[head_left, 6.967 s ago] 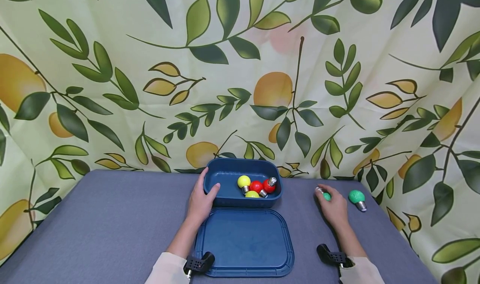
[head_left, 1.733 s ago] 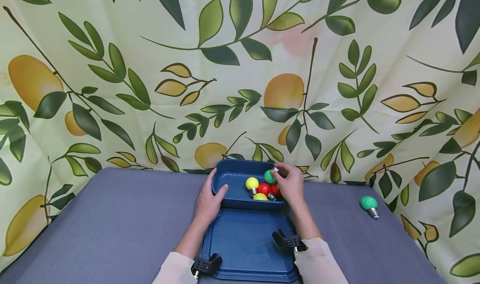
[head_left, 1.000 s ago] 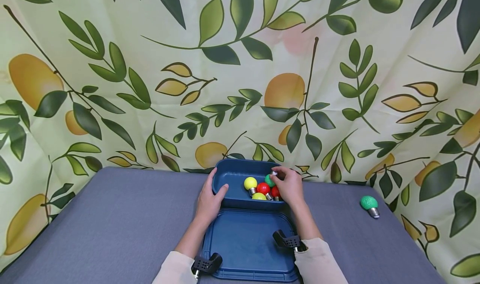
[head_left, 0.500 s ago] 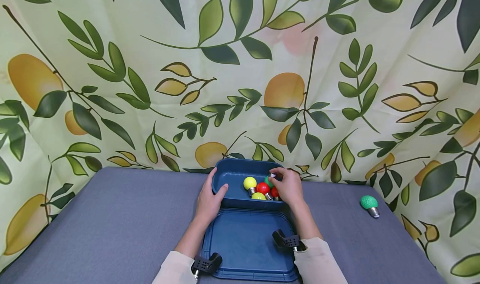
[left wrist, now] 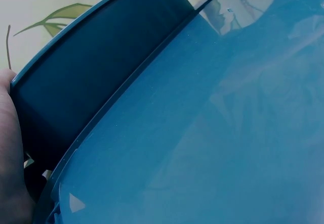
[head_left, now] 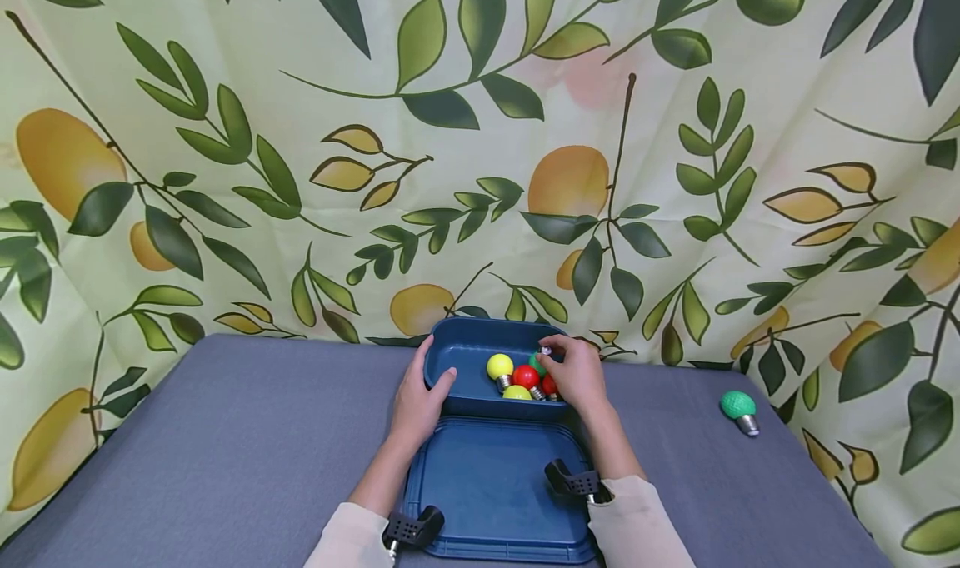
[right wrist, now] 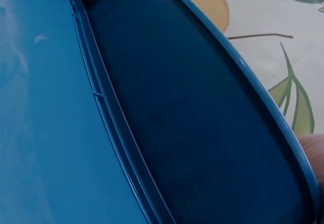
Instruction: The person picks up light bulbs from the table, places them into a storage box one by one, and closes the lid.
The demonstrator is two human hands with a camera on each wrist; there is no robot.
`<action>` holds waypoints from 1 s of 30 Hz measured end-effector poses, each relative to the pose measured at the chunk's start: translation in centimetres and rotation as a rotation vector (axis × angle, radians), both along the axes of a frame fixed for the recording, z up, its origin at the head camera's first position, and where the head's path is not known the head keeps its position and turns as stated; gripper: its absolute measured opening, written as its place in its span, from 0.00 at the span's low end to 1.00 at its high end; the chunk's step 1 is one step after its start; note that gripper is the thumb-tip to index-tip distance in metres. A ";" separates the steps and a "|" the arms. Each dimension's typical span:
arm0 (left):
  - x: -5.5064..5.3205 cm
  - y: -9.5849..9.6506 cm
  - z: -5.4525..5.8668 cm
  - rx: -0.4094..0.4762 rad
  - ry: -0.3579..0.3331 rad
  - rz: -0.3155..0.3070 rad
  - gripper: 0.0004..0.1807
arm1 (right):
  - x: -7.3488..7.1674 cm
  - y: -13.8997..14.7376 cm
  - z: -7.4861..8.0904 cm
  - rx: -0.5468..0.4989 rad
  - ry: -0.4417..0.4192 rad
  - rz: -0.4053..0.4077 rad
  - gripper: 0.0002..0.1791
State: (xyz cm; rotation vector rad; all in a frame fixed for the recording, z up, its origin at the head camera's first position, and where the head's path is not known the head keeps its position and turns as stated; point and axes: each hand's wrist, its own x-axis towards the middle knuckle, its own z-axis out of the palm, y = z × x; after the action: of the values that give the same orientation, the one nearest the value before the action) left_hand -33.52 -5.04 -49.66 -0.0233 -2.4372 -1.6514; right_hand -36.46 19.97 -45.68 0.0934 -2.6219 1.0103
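Here at the left, a pale sleeve leads across the grey table (head_left: 262,451) to the left hand (head_left: 417,401), which grips the left end of the blue box (head_left: 487,407), thumb at the near rim, fingers along the outside. A black wrist camera (head_left: 412,526) sits at that cuff. The box stands close to the table's back edge, and just in front of it lies the blue lid (head_left: 498,493), flat.

Inside, in the box's right half, first comes a yellow bulb (head_left: 500,366), then a second yellow bulb (head_left: 517,393) low against the front wall, partly hidden by it. A red bulb (head_left: 526,376) is right there beside them, another red bulb (head_left: 550,384) next to it, half covered by the hand. And above the reds, the right hand (head_left: 583,376) pinches a green bulb (head_left: 536,361) by its metal base, the globe down inside the box.

Well apart, near the table's right edge, one textured green bulb (head_left: 738,404) lies on its side, base toward the front.
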 end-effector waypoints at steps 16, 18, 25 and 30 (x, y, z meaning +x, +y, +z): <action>0.0 0.0 0.1 0.003 0.003 0.000 0.36 | 0.7 0.3 1.4 0.022 0.013 -0.004 0.17; 0.0 0.0 0.2 0.006 0.008 0.003 0.36 | 0.9 0.5 1.9 0.004 0.023 -0.005 0.18; -0.2 0.4 0.2 0.021 0.015 -0.017 0.36 | 2.3 1.2 3.5 -0.066 0.028 -0.020 0.19; -0.2 0.1 -0.2 0.027 0.019 0.000 0.35 | 2.9 1.8 3.2 -0.068 0.045 -0.023 0.18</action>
State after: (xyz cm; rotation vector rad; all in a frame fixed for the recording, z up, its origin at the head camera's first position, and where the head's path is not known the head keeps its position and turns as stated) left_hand -33.72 -4.93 -49.89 -0.0348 -2.4004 -1.6763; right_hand -33.54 21.81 -42.53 0.0687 -2.5394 1.0758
